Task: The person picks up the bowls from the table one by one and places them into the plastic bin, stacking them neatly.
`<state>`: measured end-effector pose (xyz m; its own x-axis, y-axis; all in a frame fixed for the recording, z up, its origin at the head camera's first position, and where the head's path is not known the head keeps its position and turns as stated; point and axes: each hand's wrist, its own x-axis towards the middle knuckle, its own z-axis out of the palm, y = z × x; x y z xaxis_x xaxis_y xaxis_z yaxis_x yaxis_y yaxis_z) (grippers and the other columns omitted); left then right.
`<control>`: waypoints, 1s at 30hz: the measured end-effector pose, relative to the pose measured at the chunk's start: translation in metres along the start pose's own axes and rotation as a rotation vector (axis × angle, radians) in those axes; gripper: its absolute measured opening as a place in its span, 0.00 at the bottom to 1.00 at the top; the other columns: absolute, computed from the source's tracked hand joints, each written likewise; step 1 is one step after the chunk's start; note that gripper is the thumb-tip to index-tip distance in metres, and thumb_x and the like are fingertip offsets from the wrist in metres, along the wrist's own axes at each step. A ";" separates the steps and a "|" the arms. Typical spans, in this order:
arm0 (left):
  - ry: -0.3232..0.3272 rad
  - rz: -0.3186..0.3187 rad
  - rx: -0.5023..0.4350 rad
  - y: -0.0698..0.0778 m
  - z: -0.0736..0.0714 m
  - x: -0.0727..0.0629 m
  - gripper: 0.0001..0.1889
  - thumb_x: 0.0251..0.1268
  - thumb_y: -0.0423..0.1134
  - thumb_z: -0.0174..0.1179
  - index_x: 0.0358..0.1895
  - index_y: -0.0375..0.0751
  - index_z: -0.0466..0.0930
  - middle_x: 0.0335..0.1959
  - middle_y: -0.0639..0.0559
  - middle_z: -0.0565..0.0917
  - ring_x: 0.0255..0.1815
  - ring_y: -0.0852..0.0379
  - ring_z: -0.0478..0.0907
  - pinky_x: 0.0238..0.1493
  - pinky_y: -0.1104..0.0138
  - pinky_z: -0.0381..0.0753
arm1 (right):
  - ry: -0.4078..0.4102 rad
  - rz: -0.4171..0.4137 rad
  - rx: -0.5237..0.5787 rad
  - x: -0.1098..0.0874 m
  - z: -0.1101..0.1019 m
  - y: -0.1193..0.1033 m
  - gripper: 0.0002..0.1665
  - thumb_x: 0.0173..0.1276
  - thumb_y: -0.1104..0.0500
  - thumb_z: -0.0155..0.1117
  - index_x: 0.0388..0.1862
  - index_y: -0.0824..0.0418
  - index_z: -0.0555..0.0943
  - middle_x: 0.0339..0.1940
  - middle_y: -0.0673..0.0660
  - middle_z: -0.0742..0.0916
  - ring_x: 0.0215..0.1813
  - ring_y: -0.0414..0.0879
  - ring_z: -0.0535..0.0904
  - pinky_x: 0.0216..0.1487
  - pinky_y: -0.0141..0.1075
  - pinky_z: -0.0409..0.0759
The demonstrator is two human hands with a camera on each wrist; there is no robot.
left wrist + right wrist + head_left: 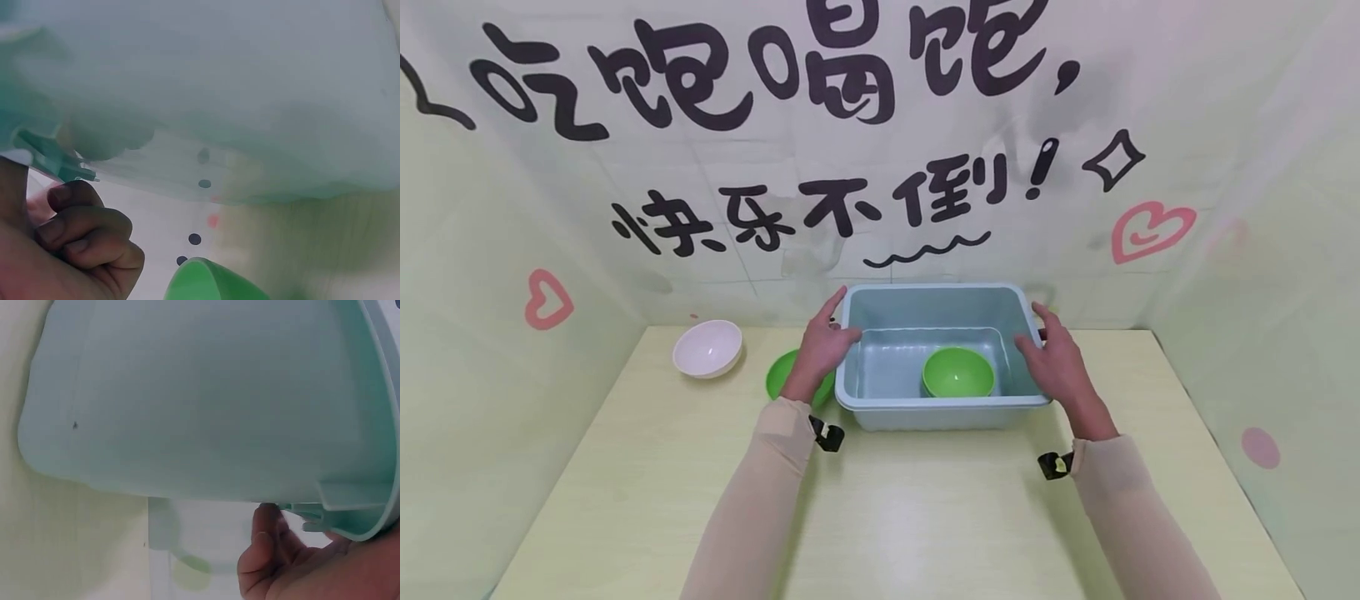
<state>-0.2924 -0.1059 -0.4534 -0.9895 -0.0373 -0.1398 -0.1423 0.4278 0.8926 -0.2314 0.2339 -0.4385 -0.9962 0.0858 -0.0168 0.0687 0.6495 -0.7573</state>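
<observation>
A light blue rectangular plastic basin (940,419) is held between both hands near the back wall, with a green bowl (958,372) inside it towards the front right. My left hand (824,343) grips the left rim, thumb over the edge; in the left wrist view its other fingers (94,225) curl below the rim. On the opposite side, my right hand (1056,358) holds the right rim the same way, with fingers (265,544) bent under the lip in the right wrist view. Beside the basin, a second green bowl (781,372) is partly hidden by my left hand and wrist.
A white bowl (707,349) stands at the back left of the pale wooden table (895,517). Behind the basin rises a wall covering (820,275) with large black characters, and similar sheets close off both sides.
</observation>
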 end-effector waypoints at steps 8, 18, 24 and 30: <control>0.067 0.070 0.036 -0.003 0.004 -0.006 0.42 0.60 0.42 0.61 0.80 0.64 0.59 0.16 0.59 0.64 0.21 0.58 0.64 0.26 0.67 0.68 | 0.034 0.047 0.003 -0.003 0.002 0.005 0.35 0.82 0.50 0.45 0.84 0.50 0.55 0.48 0.69 0.82 0.44 0.56 0.78 0.43 0.40 0.74; 0.155 0.108 0.111 -0.001 0.001 -0.017 0.37 0.66 0.54 0.62 0.78 0.60 0.63 0.22 0.53 0.71 0.23 0.55 0.70 0.26 0.65 0.71 | 0.014 0.036 0.022 -0.002 0.000 0.005 0.35 0.83 0.51 0.44 0.85 0.50 0.54 0.57 0.74 0.82 0.49 0.60 0.80 0.49 0.47 0.78; 0.169 0.120 0.173 0.002 -0.003 -0.019 0.37 0.68 0.59 0.58 0.79 0.59 0.61 0.31 0.50 0.76 0.29 0.52 0.73 0.30 0.62 0.72 | 0.021 0.026 0.038 -0.001 0.002 0.005 0.35 0.82 0.52 0.46 0.84 0.51 0.55 0.60 0.75 0.82 0.51 0.61 0.81 0.50 0.48 0.78; 0.205 0.125 0.091 0.002 -0.006 -0.025 0.34 0.72 0.60 0.53 0.77 0.53 0.63 0.33 0.51 0.72 0.33 0.51 0.71 0.37 0.62 0.70 | 0.020 0.035 0.038 -0.001 0.000 0.006 0.35 0.82 0.52 0.46 0.84 0.51 0.55 0.59 0.75 0.83 0.50 0.60 0.81 0.49 0.47 0.79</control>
<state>-0.2684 -0.1098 -0.4457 -0.9853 -0.1571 0.0670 -0.0249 0.5201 0.8538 -0.2300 0.2374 -0.4428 -0.9919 0.1231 -0.0308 0.1007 0.6164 -0.7810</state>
